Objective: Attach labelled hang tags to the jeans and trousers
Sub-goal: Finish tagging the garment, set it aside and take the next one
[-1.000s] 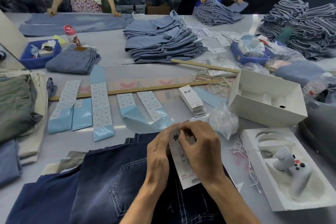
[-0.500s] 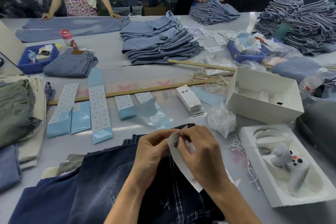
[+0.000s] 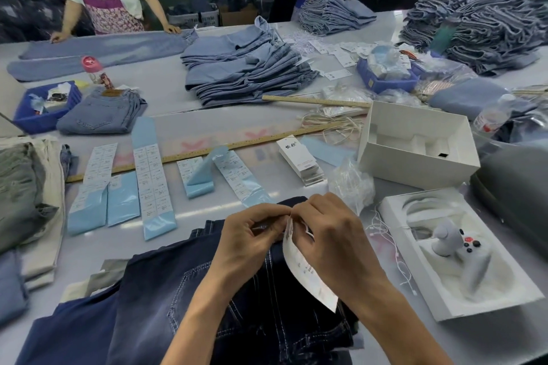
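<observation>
Dark blue denim jeans with white contrast stitching (image 3: 189, 305) lie flat on the pale grey work table (image 3: 207, 115) at the near edge, waistband end toward the table centre. Both hands meet over the waistband area.

1. Left hand (image 3: 252, 241): fingers curled, fingertips pinched together at the top edge of the white rectangular paper hang tag (image 3: 308, 274). What exactly lies between the fingertips is too small to tell.
2. Right hand (image 3: 329, 234): fingers curled around the upper end of the hang tag, with a thin white string (image 3: 307, 230) visible against the fingers.
3. Hang tag: held at its top between the 2 hands, its printed body hanging down and to the right across the jeans.

Surrounding items on the table:
- Strips of small white printed labels on light blue backing (image 3: 152, 187) lie side by side beyond the jeans.
- A long wooden ruler (image 3: 207, 149) lies just behind the strips.
- A stack of white hang tags (image 3: 299, 158) sits near the ruler's right end.
- An open white cardboard box (image 3: 415, 145) stands to the right.
- A white tray holding a grey game controller (image 3: 453, 246) lies at near right.
- Folded stacks of light blue jeans (image 3: 243, 68) occupy the far side.
</observation>
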A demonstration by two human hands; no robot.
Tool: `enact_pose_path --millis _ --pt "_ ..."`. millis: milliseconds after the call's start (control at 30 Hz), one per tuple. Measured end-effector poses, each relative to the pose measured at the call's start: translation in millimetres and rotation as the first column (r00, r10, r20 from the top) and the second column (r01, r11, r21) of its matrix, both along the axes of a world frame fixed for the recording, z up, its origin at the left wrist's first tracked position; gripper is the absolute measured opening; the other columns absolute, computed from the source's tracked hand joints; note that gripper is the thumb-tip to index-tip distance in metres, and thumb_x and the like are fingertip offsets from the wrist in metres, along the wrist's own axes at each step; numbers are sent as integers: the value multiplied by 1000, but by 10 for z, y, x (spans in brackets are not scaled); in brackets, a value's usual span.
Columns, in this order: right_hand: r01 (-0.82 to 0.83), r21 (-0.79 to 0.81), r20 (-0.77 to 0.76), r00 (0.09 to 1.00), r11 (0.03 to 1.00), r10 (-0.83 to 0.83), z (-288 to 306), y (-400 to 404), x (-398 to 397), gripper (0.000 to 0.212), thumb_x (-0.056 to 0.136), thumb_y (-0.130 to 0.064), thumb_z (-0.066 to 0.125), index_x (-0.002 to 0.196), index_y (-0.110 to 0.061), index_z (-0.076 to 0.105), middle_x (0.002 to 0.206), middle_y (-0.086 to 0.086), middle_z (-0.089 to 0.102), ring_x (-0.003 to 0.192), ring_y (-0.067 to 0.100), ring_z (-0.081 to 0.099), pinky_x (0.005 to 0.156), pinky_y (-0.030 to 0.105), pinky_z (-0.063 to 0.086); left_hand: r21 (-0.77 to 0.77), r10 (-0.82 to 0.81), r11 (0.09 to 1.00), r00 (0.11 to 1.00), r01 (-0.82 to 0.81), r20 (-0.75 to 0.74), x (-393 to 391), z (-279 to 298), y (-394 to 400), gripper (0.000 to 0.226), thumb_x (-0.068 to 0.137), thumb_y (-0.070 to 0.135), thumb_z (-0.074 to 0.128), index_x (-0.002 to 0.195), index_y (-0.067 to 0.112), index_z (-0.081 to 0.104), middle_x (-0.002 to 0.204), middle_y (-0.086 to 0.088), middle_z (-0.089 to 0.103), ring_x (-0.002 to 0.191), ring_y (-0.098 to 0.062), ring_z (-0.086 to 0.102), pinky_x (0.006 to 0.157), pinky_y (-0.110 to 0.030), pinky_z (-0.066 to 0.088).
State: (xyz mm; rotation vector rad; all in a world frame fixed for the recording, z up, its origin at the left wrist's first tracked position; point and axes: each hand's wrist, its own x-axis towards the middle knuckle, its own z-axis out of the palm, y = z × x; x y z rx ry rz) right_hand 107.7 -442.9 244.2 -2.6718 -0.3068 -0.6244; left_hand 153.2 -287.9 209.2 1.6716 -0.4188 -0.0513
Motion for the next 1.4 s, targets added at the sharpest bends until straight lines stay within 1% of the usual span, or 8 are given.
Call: enact_pose_path --millis 267,367,500,700,1000,1100,1233,1400 --pt "-19 324 -119 991 946 61 13 -130 57 2 92 -18 73 92 -20 71 85 -10 66 81 8 60 71 26 54 -1 32 999 999 -32 0 -70 65 -42 15 89 17 73 93 31 78 88 7 77 79 -10 72 63 -26 59" --pt "23 318 -136 991 948 21 -22 -200 77 16 93 -20 71 109 -19 72 100 -9 66 92 9 61 80 33 56 196 115 969 976 -151 184 -67 148 24 12 93 14 72 96 25 73 89 10 75 78 -14 69 63 -41 58" --pt "5 576 40 999 817 -34 116 -292 42 32 100 -26 61 131 -18 65 128 -8 62 115 11 62 90 24 54 513 -68 759 736 -400 674 -17 613 -28 2 96 18 68 95 17 69 82 5 69 74 -19 64 52 -40 53" --pt "14 685 140 979 729 -151 291 -316 -61 18 94 -17 71 111 -24 72 101 -9 74 98 11 69 90 27 53 532 -278 740 535 -410 798 126 1180 -391 6 95 15 68 94 19 64 78 7 60 76 -18 55 47 -34 45" --pt "-27 618 -7 999 786 41 -9 -340 -152 8 87 -17 77 95 -19 75 88 -12 74 82 8 69 76 21 55 222 -26 971 891 -85 453 7 224 -231 10 93 21 73 103 25 75 95 15 74 74 -5 66 59 -24 52" --pt "-38 571 -8 999 820 52 -150 -283 -181 7 89 -11 75 92 -17 71 84 -12 69 78 9 67 71 23 55 319 10 941 950 -115 314 -75 -31 -64 19 96 40 66 113 34 69 96 20 69 82 -8 66 67 -19 51" --pt "-1 513 14 1000 858 -7 -209 -193 -190 7 91 -11 73 92 -17 70 83 -12 66 77 8 63 70 19 51 713 -40 693 981 -108 188 -93 -256 28 21 94 43 66 113 34 64 102 19 55 104 -6 51 88 -28 47" --pt "202 711 39 945 674 -324 33 -513 -11 6 94 -14 69 93 -19 68 81 -9 69 71 -3 61 71 16 51 650 2 757 996 -61 91 -49 -217 7 16 93 33 70 88 35 55 89 16 55 89 -3 48 78 -22 41"
